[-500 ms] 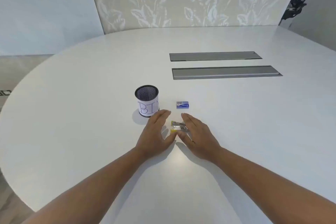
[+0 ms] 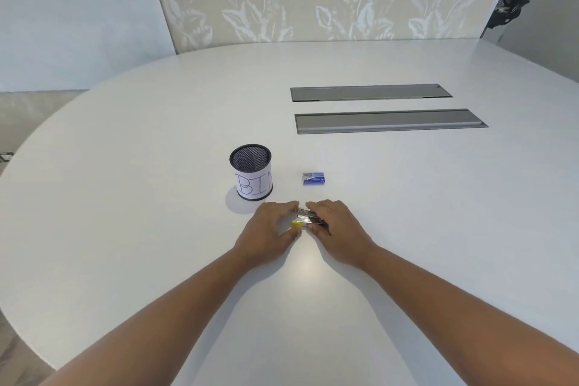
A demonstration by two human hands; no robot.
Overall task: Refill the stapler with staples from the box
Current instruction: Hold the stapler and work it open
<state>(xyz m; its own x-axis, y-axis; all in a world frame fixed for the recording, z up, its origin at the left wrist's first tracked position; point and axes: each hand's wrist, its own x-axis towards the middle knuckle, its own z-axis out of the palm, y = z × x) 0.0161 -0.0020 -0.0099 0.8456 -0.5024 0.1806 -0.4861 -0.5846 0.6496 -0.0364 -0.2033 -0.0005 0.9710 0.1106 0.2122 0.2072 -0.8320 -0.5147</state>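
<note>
Gripping the stapler from both sides

Standing at ten o'clock of the hands, a mesh cup (image 2: 250,171) marked BIN. Left hand (image 2: 268,229) and right hand (image 2: 336,229) curl around the stapler (image 2: 306,219); staple box (image 2: 314,178) at twelve o'clock on the table (image 2: 156,229).

You get a bright, evenly lit view, light from overhead. There is a soft glare patch on the table (image 2: 308,266) just below the wrists. Soft, short shadows: one left of the mesh cup (image 2: 251,172), faint ones under the forearms. Wide-angle distortion bends the table edge and stretches the arms at the bottom corners. Slight softness overall; the stapler (image 2: 308,219) between the hands is too small and blurry to make out detail.
</note>
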